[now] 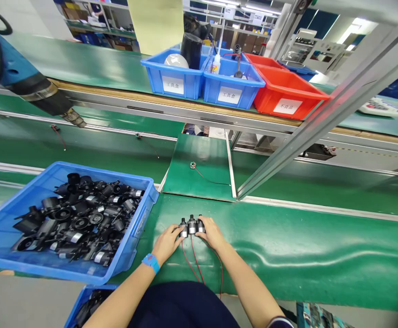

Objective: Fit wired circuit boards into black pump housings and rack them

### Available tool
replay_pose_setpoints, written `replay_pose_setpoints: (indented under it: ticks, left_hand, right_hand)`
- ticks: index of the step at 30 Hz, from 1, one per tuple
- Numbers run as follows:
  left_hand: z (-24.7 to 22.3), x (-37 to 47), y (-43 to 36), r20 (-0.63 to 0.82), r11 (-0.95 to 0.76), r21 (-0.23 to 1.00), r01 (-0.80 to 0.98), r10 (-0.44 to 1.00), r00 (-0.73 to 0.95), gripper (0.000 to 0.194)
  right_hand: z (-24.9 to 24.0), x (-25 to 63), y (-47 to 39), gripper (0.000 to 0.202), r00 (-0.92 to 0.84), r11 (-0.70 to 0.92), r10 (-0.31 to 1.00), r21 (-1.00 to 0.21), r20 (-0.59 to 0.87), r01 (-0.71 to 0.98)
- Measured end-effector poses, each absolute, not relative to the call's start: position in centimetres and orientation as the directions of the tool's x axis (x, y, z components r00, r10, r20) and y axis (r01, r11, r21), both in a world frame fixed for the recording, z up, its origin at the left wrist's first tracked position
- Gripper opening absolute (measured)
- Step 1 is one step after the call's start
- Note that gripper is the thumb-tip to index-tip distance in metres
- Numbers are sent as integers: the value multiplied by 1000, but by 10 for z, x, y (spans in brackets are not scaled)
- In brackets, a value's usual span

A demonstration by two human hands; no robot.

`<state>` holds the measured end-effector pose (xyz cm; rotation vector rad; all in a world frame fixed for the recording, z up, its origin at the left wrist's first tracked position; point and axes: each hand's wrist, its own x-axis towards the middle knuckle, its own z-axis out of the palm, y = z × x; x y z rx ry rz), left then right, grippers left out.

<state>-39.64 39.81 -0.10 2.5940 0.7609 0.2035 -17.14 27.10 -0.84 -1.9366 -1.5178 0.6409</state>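
Observation:
Three small black motor-like units with pale labels stand side by side on the green mat. My left hand point(167, 243) grips the left unit point(183, 228) between thumb and fingers. The right unit point(200, 225) is pinched by my right hand point(212, 232), which partly covers it. Between the two hands is the middle unit point(192, 225), touching or nearly touching its neighbours. Thin red wires point(196, 259) run from the units toward my body and over the mat's front edge.
A large blue bin point(144, 218) of black parts stands at my left. Ahead, a green board point(205, 146) carries a small round part point(193, 165) with a wire. Blue bins point(199, 86) and a red bin point(287, 86) sit on the shelf, beside a slanting metal post point(304, 123).

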Motion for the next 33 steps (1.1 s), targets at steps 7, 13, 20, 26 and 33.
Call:
replay_pose_setpoints:
  ticks: [7,13,20,26,33]
  left_hand:
    - [-1,-394,401,-19,-650,551,523,617,787,40]
    - [-1,-390,402,-62,-503,713,488,648,759,40]
    - [-16,-394,397,-297,-53,878,476,720,628,68]
    - [-8,-389,359,-578,439,812,383,518,630,92]
    - [55,-356,274,-557,750,554,361,12,830,67]
  right_hand:
    - [-14,-172,277,75,249,-169,968,-625,41,762]
    - [-22,-191,303,85,51,15,988,-414,148,910]
    - [-31,-206,325,75,118,-87,990,-338,73,937]
    - [-2,-228,309,76,462,-411,887,-435,14,801]
    - [51,-240,246,77,765,-649,643,-504,36,570]
